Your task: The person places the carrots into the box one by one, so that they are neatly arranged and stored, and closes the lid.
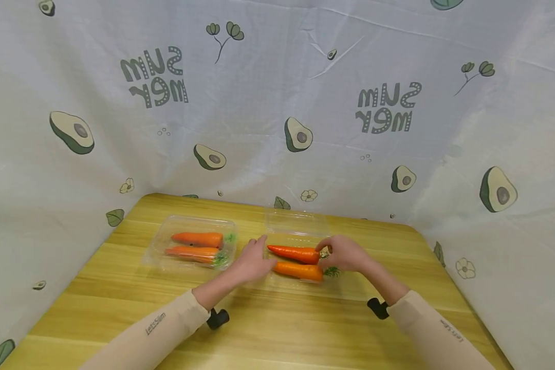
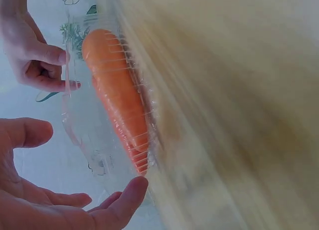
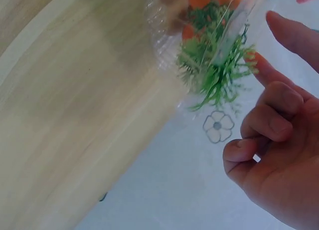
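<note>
Two orange carrots, one behind [image 1: 293,253] and one in front [image 1: 298,271], lie side by side in a clear plastic box [image 2: 75,98] with its lid [image 1: 296,221] folded back. Their tips point left. My left hand [image 1: 254,262] is at the box's left end, its thumb and fingers spread apart. At the right end is my right hand [image 1: 344,253], with its index fingertip right at the green leafy tops [image 3: 214,65] and its thumb held apart. The other right fingers bend loosely toward the palm. Neither hand grips a carrot.
On the left of the wooden table [image 1: 277,324] stands another clear plastic box [image 1: 203,221] with carrots inside. A white curtain [image 1: 259,92] printed with avocados hangs behind the table and along its sides. Black camera mounts [image 1: 218,318] hang below both wrists.
</note>
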Available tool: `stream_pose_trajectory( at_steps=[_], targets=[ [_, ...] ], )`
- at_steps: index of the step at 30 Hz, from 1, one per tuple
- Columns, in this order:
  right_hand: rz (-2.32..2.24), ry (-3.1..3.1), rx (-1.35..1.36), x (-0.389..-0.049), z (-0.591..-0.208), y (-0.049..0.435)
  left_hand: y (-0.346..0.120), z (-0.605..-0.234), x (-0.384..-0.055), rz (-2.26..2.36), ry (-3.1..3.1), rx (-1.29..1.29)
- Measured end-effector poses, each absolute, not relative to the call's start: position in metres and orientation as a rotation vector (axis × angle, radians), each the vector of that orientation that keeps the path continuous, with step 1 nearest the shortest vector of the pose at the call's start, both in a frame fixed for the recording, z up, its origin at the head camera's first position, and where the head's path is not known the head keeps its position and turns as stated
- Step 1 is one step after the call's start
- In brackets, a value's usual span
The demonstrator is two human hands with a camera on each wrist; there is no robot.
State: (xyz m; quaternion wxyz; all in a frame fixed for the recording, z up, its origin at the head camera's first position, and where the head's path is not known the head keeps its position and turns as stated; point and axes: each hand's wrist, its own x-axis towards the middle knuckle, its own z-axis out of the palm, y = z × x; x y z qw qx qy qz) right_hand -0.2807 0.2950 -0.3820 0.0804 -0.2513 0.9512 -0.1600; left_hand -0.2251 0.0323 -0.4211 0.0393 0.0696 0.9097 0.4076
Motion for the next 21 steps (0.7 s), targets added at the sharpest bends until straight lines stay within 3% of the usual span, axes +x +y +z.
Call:
stream_pose_trajectory(
  at_steps=[12,21],
  targets=[
    [-0.831,2.916,-0.532,-0.304,-0.380,0.317,0.042,-0.396,-0.260,1.309,2.784,0.083],
    [-0.854,2.929,-0.328,-0.324,-0.388,0.331,0.042,-0.392,-0.294,1.298,2.725,-0.002]
  ],
)
